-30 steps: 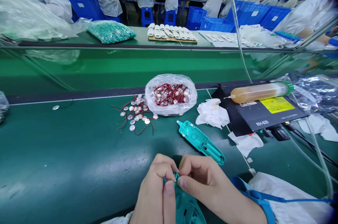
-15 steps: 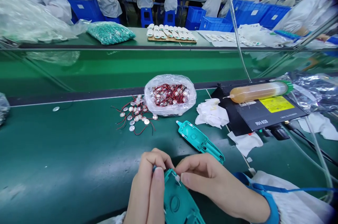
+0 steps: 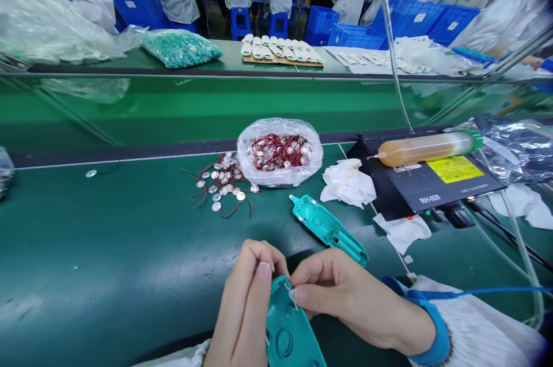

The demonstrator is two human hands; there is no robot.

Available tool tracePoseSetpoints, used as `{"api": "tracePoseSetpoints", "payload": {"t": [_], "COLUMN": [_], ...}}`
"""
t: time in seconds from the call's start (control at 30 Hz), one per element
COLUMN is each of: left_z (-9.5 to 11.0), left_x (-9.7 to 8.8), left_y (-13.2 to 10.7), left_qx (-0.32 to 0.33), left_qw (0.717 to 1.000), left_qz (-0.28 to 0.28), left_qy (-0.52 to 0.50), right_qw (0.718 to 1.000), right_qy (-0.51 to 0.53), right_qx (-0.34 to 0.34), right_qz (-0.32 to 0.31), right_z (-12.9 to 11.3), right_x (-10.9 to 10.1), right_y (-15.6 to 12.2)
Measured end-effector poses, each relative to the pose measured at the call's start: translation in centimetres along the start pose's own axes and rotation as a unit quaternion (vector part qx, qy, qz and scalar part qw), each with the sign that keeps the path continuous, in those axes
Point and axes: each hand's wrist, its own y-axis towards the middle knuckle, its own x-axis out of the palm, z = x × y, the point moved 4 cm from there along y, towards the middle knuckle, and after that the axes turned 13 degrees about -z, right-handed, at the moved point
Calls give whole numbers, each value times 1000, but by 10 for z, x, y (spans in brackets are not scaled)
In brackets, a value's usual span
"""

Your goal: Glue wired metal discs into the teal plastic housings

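My left hand (image 3: 248,303) is closed around the left edge and tip of a teal plastic housing half (image 3: 290,335), its hollow inner side facing up. At the housing's upper right edge, my right hand (image 3: 341,295) pinches with thumb and forefinger at a small white part (image 3: 292,296), which sits by the inside of the tip. The fingertips partly hide this part. A blue band circles the right wrist. Beyond my hands lies a second teal housing half (image 3: 326,227) with a pale tip, open side up, touched by neither hand.
A plastic bag (image 3: 246,148) holds wired metal discs, with more loose discs (image 3: 224,180) beside it. White tissues (image 3: 348,182) lie near a black RH-928 box (image 3: 436,185) bearing an amber-filled syringe (image 3: 425,149). A raised ledge holds white parts (image 3: 280,49) and a teal-filled bag (image 3: 181,47). People sit behind.
The housing in my hands has shifted slightly and turned a little. My left fingers have moved a bit up and right, while my right thumb and forefinger still pinch by the white part.
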Motion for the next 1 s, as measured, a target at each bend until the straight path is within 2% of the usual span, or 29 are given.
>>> {"api": "tracePoseSetpoints", "payload": {"t": [0.2, 0.4, 0.63, 0.77, 1.0], "left_z": [1, 2, 4, 7, 2], "left_x": [5, 4, 9, 11, 7], "left_y": [-2, 1, -4, -4, 2], "left_qx": [-7, 22, 64, 89, 52], "left_qw": [998, 999, 976, 969, 969], "left_qz": [40, 41, 41, 51, 27], "left_qy": [-48, -27, -206, -224, -239], "right_qw": [999, 997, 997, 995, 992], "right_qy": [-26, -68, -48, -47, -71], "right_qx": [-19, -27, -68, -89, -101], "right_qz": [13, 25, -2, -15, -22], "right_z": [-1, -5, -10, -13, -15], "right_x": [0, 2, 8, 11, 13], "right_y": [0, -2, -10, -12, -15]}}
